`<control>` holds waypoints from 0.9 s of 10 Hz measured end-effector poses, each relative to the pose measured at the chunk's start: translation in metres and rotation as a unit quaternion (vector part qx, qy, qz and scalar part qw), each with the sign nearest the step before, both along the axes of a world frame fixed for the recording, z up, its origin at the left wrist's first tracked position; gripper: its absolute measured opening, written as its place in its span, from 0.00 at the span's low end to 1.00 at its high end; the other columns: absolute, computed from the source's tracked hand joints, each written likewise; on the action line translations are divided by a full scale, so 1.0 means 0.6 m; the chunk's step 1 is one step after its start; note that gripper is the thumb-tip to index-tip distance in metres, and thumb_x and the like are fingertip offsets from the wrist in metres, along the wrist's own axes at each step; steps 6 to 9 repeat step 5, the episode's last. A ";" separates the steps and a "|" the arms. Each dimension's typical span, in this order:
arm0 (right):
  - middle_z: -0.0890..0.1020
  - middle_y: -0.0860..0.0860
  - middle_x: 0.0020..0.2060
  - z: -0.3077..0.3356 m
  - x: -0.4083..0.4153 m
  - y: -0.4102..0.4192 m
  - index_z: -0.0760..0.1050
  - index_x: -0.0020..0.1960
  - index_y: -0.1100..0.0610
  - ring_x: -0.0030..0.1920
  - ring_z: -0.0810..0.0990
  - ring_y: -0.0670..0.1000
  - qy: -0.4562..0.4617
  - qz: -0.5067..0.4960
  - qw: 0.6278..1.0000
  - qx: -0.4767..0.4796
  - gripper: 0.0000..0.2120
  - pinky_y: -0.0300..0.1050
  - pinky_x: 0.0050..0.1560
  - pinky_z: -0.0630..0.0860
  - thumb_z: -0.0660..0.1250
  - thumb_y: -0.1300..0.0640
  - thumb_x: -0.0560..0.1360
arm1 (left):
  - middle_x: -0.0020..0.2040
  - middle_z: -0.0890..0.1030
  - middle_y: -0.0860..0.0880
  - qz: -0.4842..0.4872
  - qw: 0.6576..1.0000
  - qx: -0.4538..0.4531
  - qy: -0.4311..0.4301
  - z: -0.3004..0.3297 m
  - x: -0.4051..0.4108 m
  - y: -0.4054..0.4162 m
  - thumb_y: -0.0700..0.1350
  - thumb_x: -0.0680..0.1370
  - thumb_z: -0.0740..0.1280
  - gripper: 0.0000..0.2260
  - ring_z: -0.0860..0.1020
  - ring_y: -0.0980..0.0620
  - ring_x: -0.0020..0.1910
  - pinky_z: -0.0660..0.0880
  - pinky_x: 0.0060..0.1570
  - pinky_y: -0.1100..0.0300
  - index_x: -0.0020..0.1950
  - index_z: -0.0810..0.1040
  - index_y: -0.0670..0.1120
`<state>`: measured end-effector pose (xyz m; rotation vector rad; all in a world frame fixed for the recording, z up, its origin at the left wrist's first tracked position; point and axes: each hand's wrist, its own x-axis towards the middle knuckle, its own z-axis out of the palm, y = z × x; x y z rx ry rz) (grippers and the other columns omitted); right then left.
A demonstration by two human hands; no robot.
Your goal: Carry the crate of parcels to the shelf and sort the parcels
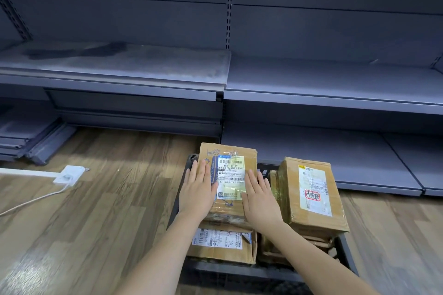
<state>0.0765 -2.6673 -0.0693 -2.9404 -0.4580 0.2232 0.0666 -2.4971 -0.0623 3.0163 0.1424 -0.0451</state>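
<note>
A dark plastic crate [239, 273] stands on the wooden floor in front of the grey shelf [335, 88]. Several cardboard parcels are stacked in it. The top left parcel [227, 158] carries a white label with barcodes. My left hand [197, 189] lies flat on that parcel's left side and my right hand [260, 199] lies flat on its right side, fingers straight. Below it is another labelled parcel [220, 244]. To the right a taller stack is topped by a parcel [311, 194] with a red stamp on its label.
The grey shelf boards [119, 64] at middle height and the low board [323, 160] hold nothing. Loose shelf panels [31, 136] lie on the floor at the left. A white power strip [69, 175] with its cable lies on the floor left of the crate.
</note>
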 end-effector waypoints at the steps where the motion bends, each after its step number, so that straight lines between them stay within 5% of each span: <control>1: 0.39 0.51 0.77 0.004 0.001 0.003 0.38 0.77 0.56 0.77 0.36 0.52 0.015 0.002 1.000 0.007 0.27 0.46 0.75 0.36 0.42 0.50 0.82 | 0.79 0.44 0.47 -0.002 1.000 -0.008 0.005 0.001 0.003 0.002 0.55 0.83 0.47 0.28 0.41 0.47 0.78 0.41 0.76 0.52 0.79 0.45 0.44; 3: 0.39 0.48 0.77 0.033 -0.003 -0.006 0.37 0.77 0.53 0.77 0.36 0.56 0.068 0.013 0.998 -0.001 0.28 0.53 0.76 0.38 0.44 0.48 0.82 | 0.79 0.49 0.50 0.001 1.000 0.002 0.005 0.026 -0.006 0.002 0.56 0.82 0.51 0.28 0.42 0.47 0.78 0.43 0.76 0.50 0.79 0.49 0.45; 4: 0.42 0.49 0.78 0.054 -0.005 -0.018 0.40 0.78 0.54 0.77 0.40 0.55 0.087 0.014 0.996 0.031 0.29 0.51 0.76 0.42 0.48 0.50 0.82 | 0.79 0.52 0.49 -0.005 1.000 0.016 -0.006 0.048 -0.019 -0.004 0.52 0.82 0.54 0.23 0.45 0.47 0.78 0.44 0.76 0.51 0.77 0.59 0.46; 5: 0.47 0.52 0.78 0.084 -0.023 -0.028 0.43 0.78 0.56 0.78 0.45 0.56 0.076 -0.004 0.995 0.067 0.28 0.48 0.77 0.47 0.50 0.53 0.82 | 0.73 0.68 0.48 -0.011 0.999 -0.030 -0.035 0.073 -0.040 -0.030 0.49 0.82 0.55 0.17 0.62 0.49 0.74 0.56 0.75 0.54 0.69 0.71 0.47; 9: 0.47 0.52 0.78 0.084 -0.023 -0.028 0.43 0.78 0.56 0.78 0.45 0.56 0.076 -0.004 0.995 0.067 0.28 0.48 0.77 0.47 0.50 0.53 0.82 | 0.73 0.68 0.48 -0.011 0.999 -0.030 -0.035 0.073 -0.040 -0.030 0.49 0.82 0.55 0.17 0.62 0.49 0.74 0.56 0.75 0.54 0.69 0.71 0.47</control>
